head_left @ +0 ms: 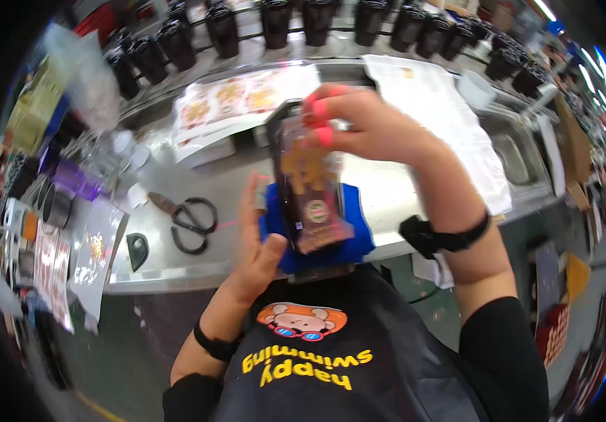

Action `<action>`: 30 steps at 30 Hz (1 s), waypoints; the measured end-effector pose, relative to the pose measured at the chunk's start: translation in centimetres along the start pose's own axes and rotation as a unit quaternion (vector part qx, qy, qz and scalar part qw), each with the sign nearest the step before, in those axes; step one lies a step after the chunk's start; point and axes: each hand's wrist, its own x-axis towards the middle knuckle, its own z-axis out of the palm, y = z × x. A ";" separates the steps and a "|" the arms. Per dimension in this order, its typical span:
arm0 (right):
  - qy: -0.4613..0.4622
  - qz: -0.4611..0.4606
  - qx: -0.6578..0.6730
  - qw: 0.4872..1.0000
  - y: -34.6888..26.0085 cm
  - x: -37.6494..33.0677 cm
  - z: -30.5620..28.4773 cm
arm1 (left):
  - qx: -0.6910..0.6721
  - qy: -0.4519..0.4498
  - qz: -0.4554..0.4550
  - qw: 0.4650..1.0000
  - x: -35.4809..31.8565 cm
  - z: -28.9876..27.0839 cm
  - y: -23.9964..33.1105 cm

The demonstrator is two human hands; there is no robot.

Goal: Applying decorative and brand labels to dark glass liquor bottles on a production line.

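Observation:
A dark, glossy tapered vessel lies tilted on a blue cloth at the bench's front edge. Over its face is a brownish decal sheet with gold figures and a small round emblem. My left hand steadies the vessel from the left, fingers stretched along its side and thumb near the cloth. One left finger has a greyish covering. At the vessel's upper end, my right hand, with pink coverings on its fingertips, pinches the decal's upper right edge. Motion blurs the fingertips somewhat.
Black-handled scissors and a dark flat scraper-like piece lie to the left. Printed decal sheets rest behind the vessel, and white paper spreads to the right beside a sink. Several dark vessels line the back.

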 end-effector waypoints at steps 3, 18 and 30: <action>0.027 0.035 -0.055 0.998 2.2 0.7 2.9 | 0.205 -0.073 0.105 0.970 1.6 0.7 1.0; 0.465 0.238 0.291 0.802 3.2 -20.9 -6.5 | -0.017 0.038 0.017 0.999 -1.4 -2.1 -1.8; 0.770 0.094 0.531 0.341 30.3 -53.4 -20.8 | 0.115 0.181 -0.086 0.973 2.0 5.9 -3.9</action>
